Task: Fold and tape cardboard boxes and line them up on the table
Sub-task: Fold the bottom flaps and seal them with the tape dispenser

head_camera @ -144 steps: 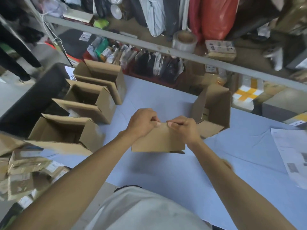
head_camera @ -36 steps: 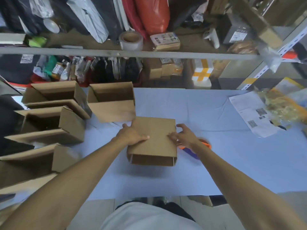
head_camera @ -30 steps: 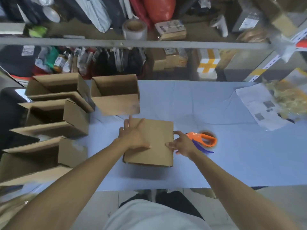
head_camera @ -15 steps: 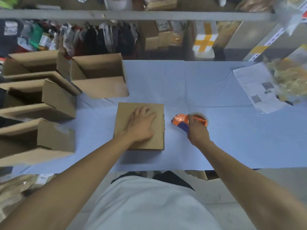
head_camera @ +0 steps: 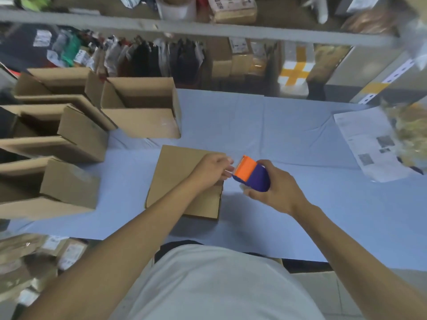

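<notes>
A folded cardboard box [head_camera: 178,176] lies closed side up on the blue table [head_camera: 265,135]. My right hand [head_camera: 275,188] grips an orange and purple tape dispenser [head_camera: 250,175] and holds it just off the box's right edge. My left hand [head_camera: 212,168] hovers over the box's right part, and its fingertips pinch at the dispenser's orange front, where the tape end is too small to make out. Several open boxes [head_camera: 138,107] stand in rows at the left.
A printed sheet [head_camera: 369,146] and a crinkled plastic bag [head_camera: 409,128] lie at the table's right end. Behind the table runs a shelf rail [head_camera: 208,31] with packages and a tape roll [head_camera: 176,6]. Parcels are piled at the lower left [head_camera: 27,257].
My right hand has picked the tape dispenser up off the table. My left hand has left the box top and moved right to the dispenser's front.
</notes>
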